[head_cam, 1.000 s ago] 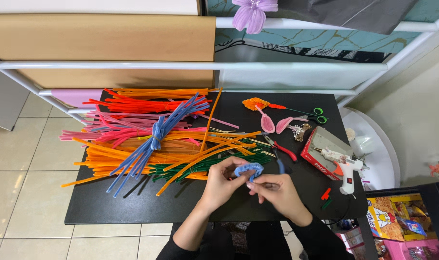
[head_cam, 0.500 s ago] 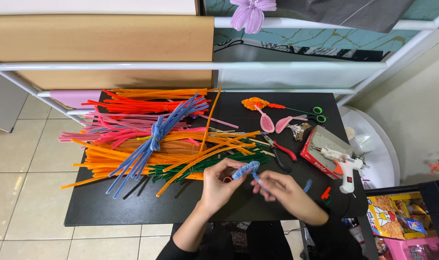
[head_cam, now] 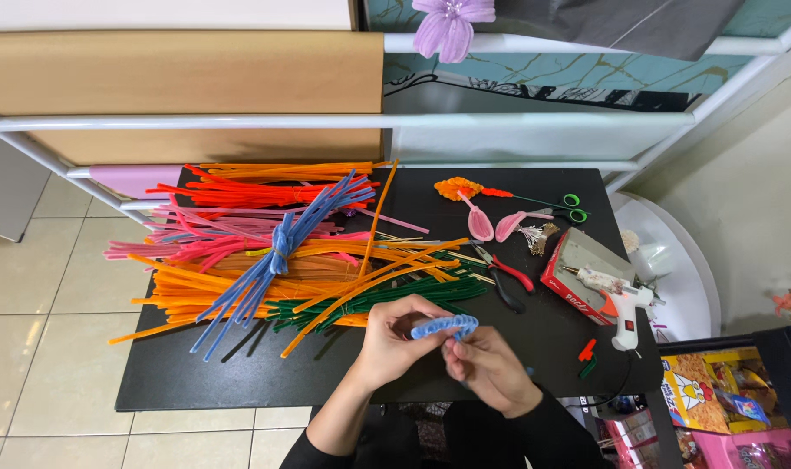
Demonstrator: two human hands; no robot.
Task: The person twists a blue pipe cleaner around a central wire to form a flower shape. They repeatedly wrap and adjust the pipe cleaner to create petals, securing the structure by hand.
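Both my hands meet over the front of a black table point(head_cam: 196, 382). My left hand point(head_cam: 395, 343) and my right hand point(head_cam: 491, 369) each pinch one end of a short, bent blue pipe cleaner point(head_cam: 445, 326) held between them. Just beyond my hands lies a big heap of pipe cleaners point(head_cam: 274, 252): orange, pink, red and green ones, with a tied blue bundle point(head_cam: 278, 247) across the top.
Red-handled pliers point(head_cam: 508, 276), a white glue gun point(head_cam: 617, 300) on a red box point(head_cam: 578, 269), green-handled scissors point(head_cam: 565, 207), pink petal shapes point(head_cam: 491, 226) and an orange flower point(head_cam: 459, 187) lie to the right. White shelf rails point(head_cam: 326, 122) run behind; snack packets point(head_cam: 717, 399) sit lower right.
The blue pipe cleaner was briefly drawn out toward the right, then folded back into a short arch between both hands. My right hand swung out right and came back in.
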